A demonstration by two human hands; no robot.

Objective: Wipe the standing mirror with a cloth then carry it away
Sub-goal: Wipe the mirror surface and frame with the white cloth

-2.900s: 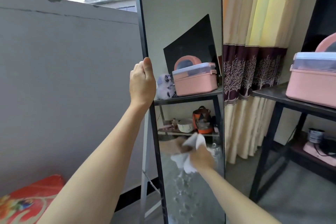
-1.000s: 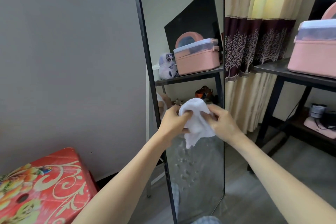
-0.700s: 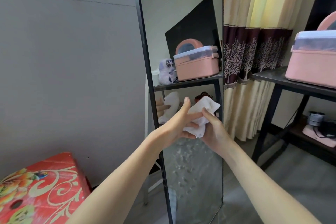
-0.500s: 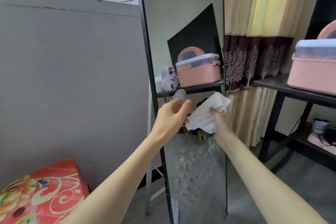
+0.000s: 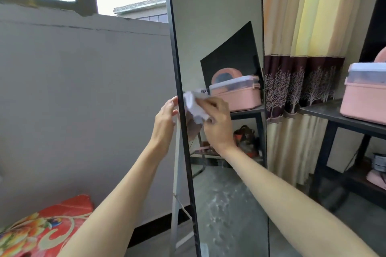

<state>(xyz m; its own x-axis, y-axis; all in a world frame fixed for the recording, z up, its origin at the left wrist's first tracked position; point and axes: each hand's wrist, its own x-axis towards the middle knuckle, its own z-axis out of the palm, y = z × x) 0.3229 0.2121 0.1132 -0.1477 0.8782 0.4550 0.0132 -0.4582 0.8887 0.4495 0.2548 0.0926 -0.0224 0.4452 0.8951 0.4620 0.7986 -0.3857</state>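
A tall standing mirror (image 5: 221, 27) with a thin black frame stands upright in front of me, its glass reflecting a shelf and a pink box. My right hand (image 5: 218, 123) presses a crumpled white cloth (image 5: 194, 104) against the glass near the left frame edge, at mid height. My left hand (image 5: 165, 119) is at the mirror's left frame edge, fingers spread and touching it, holding nothing. The lower glass shows dried water spots.
A grey wall (image 5: 83, 100) with a window above is to the left. A red patterned box (image 5: 43, 233) lies at lower left. Curtains (image 5: 300, 69) hang to the right. A black shelf unit (image 5: 342, 119) carries a pink box (image 5: 367, 98) at far right.
Both hands had been folding the cloth in front of the mirror. Now the left hand has let go and moved to the frame edge, while the right hand has raised the cloth onto the glass.
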